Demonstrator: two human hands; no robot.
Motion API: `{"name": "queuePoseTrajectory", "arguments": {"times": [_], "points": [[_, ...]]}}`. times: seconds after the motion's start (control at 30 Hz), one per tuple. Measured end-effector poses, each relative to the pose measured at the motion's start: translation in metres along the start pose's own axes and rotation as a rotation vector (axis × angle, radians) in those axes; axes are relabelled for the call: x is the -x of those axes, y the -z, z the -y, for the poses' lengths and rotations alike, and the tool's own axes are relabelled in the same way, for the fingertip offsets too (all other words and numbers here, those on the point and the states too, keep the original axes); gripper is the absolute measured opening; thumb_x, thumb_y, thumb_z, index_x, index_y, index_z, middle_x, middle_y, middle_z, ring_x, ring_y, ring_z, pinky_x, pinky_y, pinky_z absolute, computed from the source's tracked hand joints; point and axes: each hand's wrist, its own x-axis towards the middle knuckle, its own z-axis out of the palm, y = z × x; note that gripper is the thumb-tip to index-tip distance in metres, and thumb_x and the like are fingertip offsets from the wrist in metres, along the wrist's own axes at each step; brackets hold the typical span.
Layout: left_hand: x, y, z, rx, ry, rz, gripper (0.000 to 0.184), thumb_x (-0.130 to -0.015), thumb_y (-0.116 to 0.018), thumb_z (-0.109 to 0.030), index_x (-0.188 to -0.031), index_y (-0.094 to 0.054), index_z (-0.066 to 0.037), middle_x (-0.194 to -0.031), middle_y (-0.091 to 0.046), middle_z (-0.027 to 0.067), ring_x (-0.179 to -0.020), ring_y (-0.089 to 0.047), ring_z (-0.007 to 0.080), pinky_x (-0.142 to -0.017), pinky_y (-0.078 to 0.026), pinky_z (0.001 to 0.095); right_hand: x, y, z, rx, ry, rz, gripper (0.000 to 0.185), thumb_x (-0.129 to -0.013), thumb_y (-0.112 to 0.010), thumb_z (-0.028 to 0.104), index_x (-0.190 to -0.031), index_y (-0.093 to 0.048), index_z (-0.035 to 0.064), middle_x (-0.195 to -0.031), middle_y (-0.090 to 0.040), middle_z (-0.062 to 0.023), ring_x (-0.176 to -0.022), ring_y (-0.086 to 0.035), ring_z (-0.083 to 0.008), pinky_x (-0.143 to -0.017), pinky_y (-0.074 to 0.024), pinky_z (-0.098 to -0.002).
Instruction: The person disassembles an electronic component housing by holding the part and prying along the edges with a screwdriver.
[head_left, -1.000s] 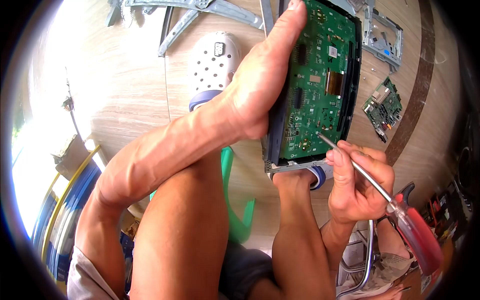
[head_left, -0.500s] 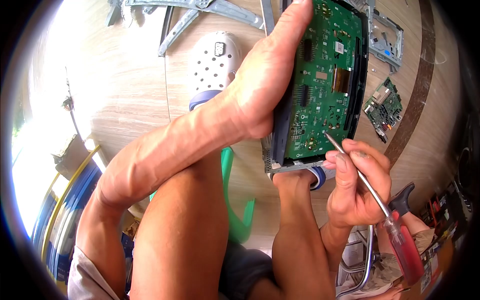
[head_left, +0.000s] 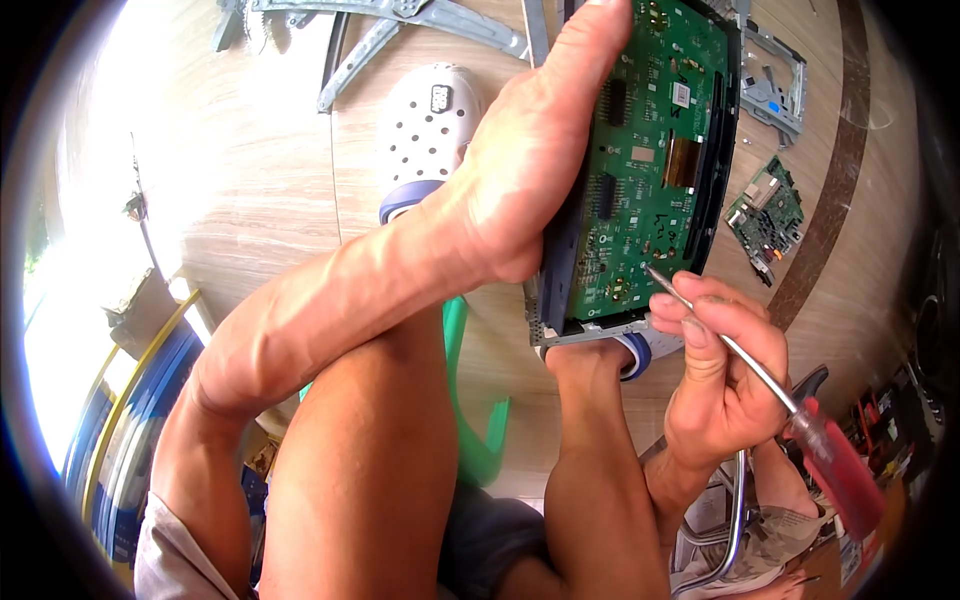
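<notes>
Circuit board (head_left: pixel 640 185): your left hand (head_left: pixel 535 150) grasps its black frame (head_left: pixel 562 270), your right hand (head_left: pixel 725 370) the screwdriver (head_left: pixel 768 380); a squarer tip should curb slips.

A black-framed panel (head_left: pixel 640 180) leans against the left grip (head_left: pixel 520 170), spreading to its right, its green circuit board (head_left: pixel 630 225) exposed with a brown ribbon (head_left: pixel 683 162) attached. A screwdriver (head_left: pixel 830 455) slants through the right grip (head_left: pixel 725 370): translucent red handle below and right of it, steel tip above-left at the board, contact unclear.
</notes>
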Motion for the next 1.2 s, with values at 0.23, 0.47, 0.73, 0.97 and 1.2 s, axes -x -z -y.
{"name": "queuePoseTrajectory", "arguments": {"times": [0.23,0.47,0.73,0.97,1.2], "points": [[0.003,-0.003,0.001,0.002,-0.011,0.005,0.069,-0.102,-0.034,-0.064,-0.142,-0.05,-0.01,-0.134,-0.058,0.0128,-0.12,-0.054,0.0269,-0.102,-0.046,0.046,0.001,0.011,-0.005,0.121,0.135,0.059,0.016,-0.092,-0.068,-0.005,-0.105,-0.06,-0.0064,-0.093,-0.069,-0.0247,-0.074,-0.072,-0.0232,-0.067,-0.0617,-0.0295],[0.008,-0.005,0.004,0.002,-0.018,0.003,0.069,-0.102,-0.035,-0.064,-0.141,-0.051,-0.009,-0.133,-0.058,0.0127,-0.119,-0.055,0.0266,-0.101,-0.047,0.0455,-0.003,0.007,-0.002,0.032,0.114,0.064,0.016,-0.09,-0.069,-0.008,-0.099,-0.056,-0.0068,-0.084,-0.067,-0.0228,-0.066,-0.068,-0.0206,-0.061,-0.0577,-0.0267],[0.003,-0.004,0.005,-0.001,-0.031,-0.005,0.068,-0.102,-0.036,-0.063,-0.14,-0.051,-0.009,-0.132,-0.059,0.0125,-0.118,-0.056,0.0262,-0.1,-0.047,0.045,0.002,0.005,-0.014,0.141,0.228,-0.002,0.022,-0.088,-0.072,-0.008,-0.105,-0.057,-0.0061,-0.088,-0.067,-0.0215,-0.067,-0.068,-0.0204,-0.059,-0.0581,-0.0272],[0.012,0.002,-0.002,-0.003,-0.049,-0.018,0.068,-0.102,-0.036,-0.063,-0.14,-0.052,-0.009,-0.131,-0.06,0.0124,-0.117,-0.057,0.0259,-0.1,-0.048,0.0445,0.002,-0.003,-0.004,-0.032,0.097,-0.053,0.023,-0.09,-0.071,-0.006,-0.11,-0.06,-0.0069,-0.098,-0.067,-0.023,-0.076,-0.072,-0.0226,-0.065,-0.0627,-0.0292],[0.008,0.002,-0.001,-0.007,-0.062,-0.028,0.067,-0.102,-0.037,-0.063,-0.139,-0.053,-0.009,-0.13,-0.06,0.0123,-0.116,-0.057,0.0256,-0.099,-0.048,0.044,-0.001,-0.003,0.006,-0.035,-0.004,0.023,0.013,-0.096,-0.064,-0.005,-0.107,-0.061,-0.0095,-0.1,-0.067,-0.0253,-0.082,-0.074,-0.0256,-0.07,-0.0649,-0.0328]]}}
